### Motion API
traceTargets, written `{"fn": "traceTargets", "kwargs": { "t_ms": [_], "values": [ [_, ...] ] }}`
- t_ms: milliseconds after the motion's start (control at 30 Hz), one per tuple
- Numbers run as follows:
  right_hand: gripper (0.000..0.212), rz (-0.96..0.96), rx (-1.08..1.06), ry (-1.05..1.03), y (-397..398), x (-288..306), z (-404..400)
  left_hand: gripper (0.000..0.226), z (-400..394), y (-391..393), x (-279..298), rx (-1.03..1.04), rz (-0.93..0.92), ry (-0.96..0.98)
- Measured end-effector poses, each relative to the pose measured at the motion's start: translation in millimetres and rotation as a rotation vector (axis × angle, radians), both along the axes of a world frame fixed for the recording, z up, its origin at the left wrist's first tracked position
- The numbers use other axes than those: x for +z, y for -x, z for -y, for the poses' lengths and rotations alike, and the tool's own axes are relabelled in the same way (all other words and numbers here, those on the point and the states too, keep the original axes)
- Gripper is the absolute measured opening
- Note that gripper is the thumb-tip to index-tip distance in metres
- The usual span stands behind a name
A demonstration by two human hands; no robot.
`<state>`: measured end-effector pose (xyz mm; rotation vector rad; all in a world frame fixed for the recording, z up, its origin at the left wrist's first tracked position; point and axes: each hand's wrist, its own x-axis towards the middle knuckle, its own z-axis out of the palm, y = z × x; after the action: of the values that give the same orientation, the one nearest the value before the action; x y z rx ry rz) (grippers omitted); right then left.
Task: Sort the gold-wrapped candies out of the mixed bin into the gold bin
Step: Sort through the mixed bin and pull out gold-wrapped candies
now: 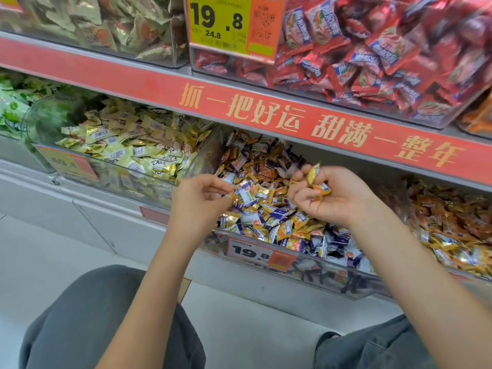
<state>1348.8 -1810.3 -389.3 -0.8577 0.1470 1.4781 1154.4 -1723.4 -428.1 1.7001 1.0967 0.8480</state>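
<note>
Both over the mixed bin (266, 237): right hand (330, 195) clutches gold candies (316, 179), left hand (199, 195) pinches a gold candy (234, 196) beside the pile.

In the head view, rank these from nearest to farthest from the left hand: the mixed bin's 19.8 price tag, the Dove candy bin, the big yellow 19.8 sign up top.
From the left hand:
1. Price tag, just below-right, on the mixed bin's front.
2. Dove candy bin, up-left.
3. Yellow sign, top shelf, far above.
</note>
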Motion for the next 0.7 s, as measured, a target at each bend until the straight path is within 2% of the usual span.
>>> {"fn": "traceTargets", "kwargs": {
  "t_ms": [100, 233, 300, 333, 400, 433, 467, 500, 533, 600, 700],
  "values": [
    [0.03, 0.044, -0.122, -0.09, -7, 13, 44, 0.017, 6, 2, -2, 0.002, -0.062, -0.09],
    [0.037, 0.091, -0.419, -0.18, -36, 24, 116, 0.024, 19, 11, -3, -0.01, -0.147, -0.259],
    [0.029, 0.259, -0.574, -0.061, -56, 19, 141, 0.033, 23, 13, -2, -0.043, -0.188, -0.309],
    [0.023, 0.434, -0.608, 0.058, -68, 13, 148, 0.037, 24, 13, -1, -0.06, -0.2, -0.323],
    [0.012, 0.84, -0.558, 0.315, -84, 2, 154, 0.042, 26, 11, -1, -0.081, -0.225, -0.345],
    [0.029, 0.956, -0.454, 0.385, -95, -4, 156, 0.043, 26, 10, -1, -0.084, -0.239, -0.348],
    [0.053, 0.993, -0.348, 0.44, -103, -9, 162, 0.044, 27, 10, -1, -0.089, -0.252, -0.352],
    [0.065, 1.011, -0.292, 0.471, -109, -10, 166, 0.044, 28, 10, -1, -0.094, -0.266, -0.357],
    [0.065, 1.025, -0.289, 0.478, -111, -8, 171, 0.044, 29, 9, -1, -0.101, -0.276, -0.366],
    [0.049, 1.117, -0.312, 0.463, -104, -2, 182, 0.043, 32, 10, 2, -0.093, -0.292, -0.364],
    [0.034, 1.431, -0.355, 0.414, -76, -3, 188, 0.045, 34, 15, 1, -0.087, -0.325, -0.353]
  ]
}}
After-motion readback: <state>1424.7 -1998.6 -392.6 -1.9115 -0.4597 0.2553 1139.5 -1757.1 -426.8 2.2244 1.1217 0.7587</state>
